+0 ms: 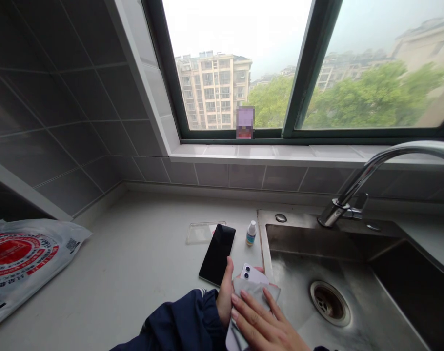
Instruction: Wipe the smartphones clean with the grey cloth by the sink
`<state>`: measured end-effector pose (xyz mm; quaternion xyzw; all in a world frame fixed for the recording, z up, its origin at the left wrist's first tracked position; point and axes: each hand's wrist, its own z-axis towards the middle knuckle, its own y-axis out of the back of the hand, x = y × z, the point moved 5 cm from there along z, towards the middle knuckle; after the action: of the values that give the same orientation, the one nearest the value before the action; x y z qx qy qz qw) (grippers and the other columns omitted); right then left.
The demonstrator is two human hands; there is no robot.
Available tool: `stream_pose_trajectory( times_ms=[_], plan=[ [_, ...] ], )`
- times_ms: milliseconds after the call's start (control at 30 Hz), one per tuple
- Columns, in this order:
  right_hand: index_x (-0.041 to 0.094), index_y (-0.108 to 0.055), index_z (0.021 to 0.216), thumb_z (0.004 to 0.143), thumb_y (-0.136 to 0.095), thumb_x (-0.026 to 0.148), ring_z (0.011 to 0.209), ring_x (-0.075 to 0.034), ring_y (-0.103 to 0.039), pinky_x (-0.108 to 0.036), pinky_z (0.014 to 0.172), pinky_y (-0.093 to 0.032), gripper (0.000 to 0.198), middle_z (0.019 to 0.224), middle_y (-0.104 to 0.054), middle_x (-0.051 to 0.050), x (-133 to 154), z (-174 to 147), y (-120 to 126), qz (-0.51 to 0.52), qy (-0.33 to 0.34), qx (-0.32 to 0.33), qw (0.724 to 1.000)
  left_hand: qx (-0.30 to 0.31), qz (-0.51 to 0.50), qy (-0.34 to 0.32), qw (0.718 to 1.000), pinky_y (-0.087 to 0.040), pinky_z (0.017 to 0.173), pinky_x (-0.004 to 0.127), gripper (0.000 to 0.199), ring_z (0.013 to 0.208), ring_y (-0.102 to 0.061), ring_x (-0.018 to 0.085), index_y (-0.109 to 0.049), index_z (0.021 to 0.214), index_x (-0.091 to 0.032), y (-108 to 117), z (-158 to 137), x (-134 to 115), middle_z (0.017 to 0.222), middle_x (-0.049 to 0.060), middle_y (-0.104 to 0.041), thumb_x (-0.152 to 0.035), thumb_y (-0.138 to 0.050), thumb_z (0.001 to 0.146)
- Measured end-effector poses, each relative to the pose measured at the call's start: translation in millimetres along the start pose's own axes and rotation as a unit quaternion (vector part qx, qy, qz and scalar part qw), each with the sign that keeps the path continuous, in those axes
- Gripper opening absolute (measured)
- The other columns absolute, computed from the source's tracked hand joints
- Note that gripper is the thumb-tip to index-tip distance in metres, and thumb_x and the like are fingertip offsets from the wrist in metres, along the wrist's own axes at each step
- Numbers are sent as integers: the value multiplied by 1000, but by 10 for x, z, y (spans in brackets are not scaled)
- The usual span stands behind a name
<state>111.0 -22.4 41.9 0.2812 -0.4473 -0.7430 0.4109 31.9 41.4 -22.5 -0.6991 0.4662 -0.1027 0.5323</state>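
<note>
A lavender phone lies back up in my left hand, its two camera lenses showing at the top. My left thumb runs along the phone's left side, and fingertips show past its right edge. A thin grey cloth covers the middle of the phone's back. My right hand presses the cloth against the phone, fingers stretched over it; its thumb is hidden. Just beyond my left thumb, a black-screened phone rests on the counter, partly over a clear phone case. Near them stands a small spray bottle.
To the right is a steel sink with a round drain and a curved chrome faucet. A white plastic bag with red print sits at the left on the pale counter. A window is behind.
</note>
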Motion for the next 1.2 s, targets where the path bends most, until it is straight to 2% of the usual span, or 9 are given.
stream_pose_trajectory(
  times_ms=[67, 167, 367, 467, 567, 700, 833, 1033, 1200],
  plan=[
    [13, -43, 142, 98, -45, 46, 137, -23, -33, -42, 116, 3, 55, 145, -40, -9, -44, -15, -15, -6, -19, 11, 1000, -11, 13, -21, 1000, -43, 95, 43, 92, 96, -67, 31, -55, 123, -1, -24, -15, -6, 98, 21, -70, -78, -31, 79],
    [11, -35, 146, 92, -45, 61, 139, -27, -30, -45, 116, 1, 74, 146, -38, -12, -114, -47, -14, 9, -51, 20, 998, 21, 33, -26, 999, -39, 102, 44, 86, 105, -64, 31, -58, 121, -2, -109, -62, 18, 102, 20, -70, -74, -33, 82],
    [9, -28, 149, 91, -50, 57, 140, -31, -26, -46, 118, -5, 78, 150, -32, -14, -167, -108, -27, 2, -105, 21, 994, 59, 20, -17, 998, -28, 113, 40, 74, 119, -57, 28, -66, 109, -5, -159, -94, 92, 107, 18, -69, -68, -36, 86],
    [8, -26, 150, 92, -49, 54, 141, -32, -25, -47, 117, -7, 77, 151, -29, -15, -179, -128, -45, -7, -130, 28, 991, 90, 14, -33, 995, -23, 115, 38, 67, 124, -52, 27, -64, 115, -7, -189, -89, 85, 113, 16, -68, -64, -43, 86],
    [9, -22, 151, 94, -48, 50, 141, -32, -24, -49, 117, -12, 75, 153, -26, -15, -200, -147, -64, 0, -154, 32, 988, 122, 44, -26, 991, -21, 116, 40, 72, 128, -49, 29, -61, 121, -6, -240, -103, 70, 118, 17, -66, -65, -48, 82],
    [9, -19, 152, 93, -48, 53, 142, -34, -22, -51, 115, -18, 79, 153, -24, -16, -210, -166, -102, 21, -161, 30, 986, 120, 74, -26, 990, -20, 116, 42, 75, 129, -47, 30, -57, 127, -7, -264, -123, 22, 122, 17, -64, -66, -48, 81],
    [8, -21, 151, 92, -47, 55, 141, -35, -23, -51, 114, -21, 80, 153, -22, -18, -200, -195, -130, 35, -153, 26, 987, 114, 75, -21, 990, -24, 114, 44, 75, 125, -51, 31, -55, 129, -7, -278, -130, -4, 121, 17, -64, -66, -44, 83],
    [11, -30, 149, 94, -49, 36, 139, -31, -31, -41, 110, -35, 64, 154, -25, -14, -199, -260, -115, 27, -163, 17, 986, 133, 38, 19, 990, -29, 110, 43, 85, 119, -56, 32, -58, 122, -1, -288, -109, 15, 114, 21, -66, -70, -23, 87],
    [13, -29, 150, 94, -49, 36, 139, -32, -32, -44, 107, -39, 64, 153, -27, -12, -205, -245, -113, 16, -154, 34, 987, 142, 23, 16, 989, -28, 111, 40, 87, 120, -55, 30, -58, 121, 2, -265, -87, 19, 112, 22, -66, -69, -20, 88]
  ],
)
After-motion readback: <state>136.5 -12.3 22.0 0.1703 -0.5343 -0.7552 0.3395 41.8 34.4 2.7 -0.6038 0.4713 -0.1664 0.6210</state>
